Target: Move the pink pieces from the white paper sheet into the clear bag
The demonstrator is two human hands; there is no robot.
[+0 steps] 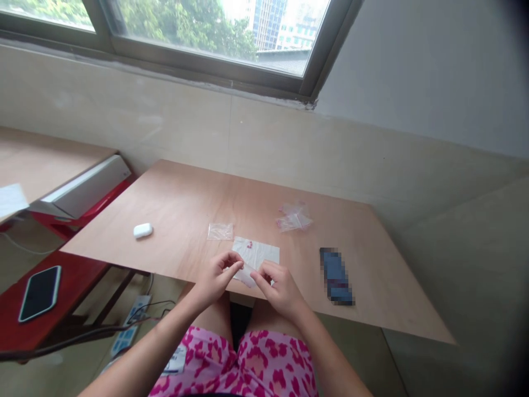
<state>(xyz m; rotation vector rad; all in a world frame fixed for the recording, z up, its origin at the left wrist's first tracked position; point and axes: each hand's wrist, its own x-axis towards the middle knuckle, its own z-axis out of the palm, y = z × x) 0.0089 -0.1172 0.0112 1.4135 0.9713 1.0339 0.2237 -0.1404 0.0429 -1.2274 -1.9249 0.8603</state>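
Between my two hands, near the table's front edge, is a small clear plastic bag (pixel 246 275). My left hand (pixel 221 274) pinches one side of it with thumb and finger. The other side is pinched by my right hand (pixel 276 282). Under and just beyond the hands lies a white sheet (pixel 262 252), partly covered by them. A few tiny reddish pieces (pixel 249 245) rest on that sheet, too small to name. Another flat clear bag (pixel 220 231) lies to the left of the sheet, and a loose heap of clear bags (pixel 295 216) sits farther back on the right.
A white earbud case (pixel 142 230) is at the left of the wooden table (pixel 182 193). On the right lies a blurred dark blue item (pixel 336 275). A phone (pixel 40 293) rests on a red bench (pixel 61 325) at the left, with a power strip (pixel 131 325) on the floor.
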